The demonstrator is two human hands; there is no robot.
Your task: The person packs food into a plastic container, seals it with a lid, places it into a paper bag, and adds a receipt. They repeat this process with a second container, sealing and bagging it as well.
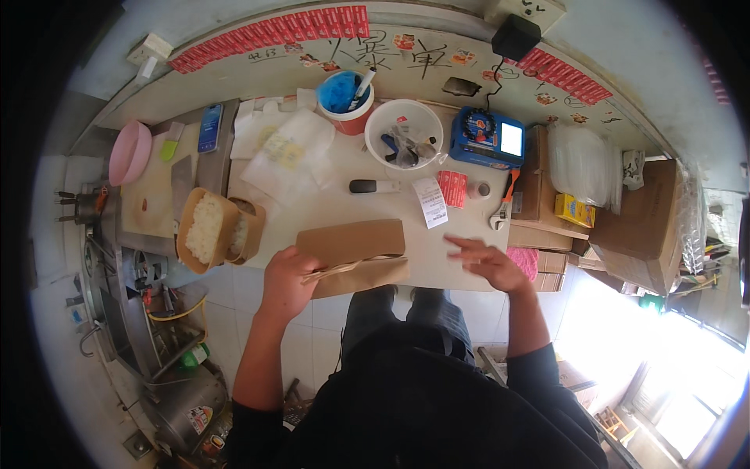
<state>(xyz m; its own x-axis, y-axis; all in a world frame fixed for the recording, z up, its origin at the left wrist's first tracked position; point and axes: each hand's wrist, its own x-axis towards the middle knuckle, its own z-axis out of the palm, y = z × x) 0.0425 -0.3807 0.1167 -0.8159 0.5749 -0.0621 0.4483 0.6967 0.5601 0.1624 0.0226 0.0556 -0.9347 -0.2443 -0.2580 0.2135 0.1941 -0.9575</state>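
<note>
My left hand (289,280) grips the left end of a brown kraft paper bag (351,237) at the table's near edge. The bag looks flattened, and chopsticks seem to lie under my fingers along its fold, though I cannot be sure. My right hand (491,265) hovers to the right of the bag with fingers apart and nothing in it, slightly blurred. Just beyond it lies a printed receipt (430,202), beside a red and white card (453,189). Left of the bag stand two kraft paper boxes of rice, a nearer one (205,228) and one behind it (246,231).
A black-handled utensil (375,187), a white tub (404,132), a red bucket (347,111) and a blue printer-like device (487,138) are on the table (328,202). An adjustable wrench (504,202) lies near cardboard boxes (633,225). A cleaver (182,187) rests on the cutting board (155,202).
</note>
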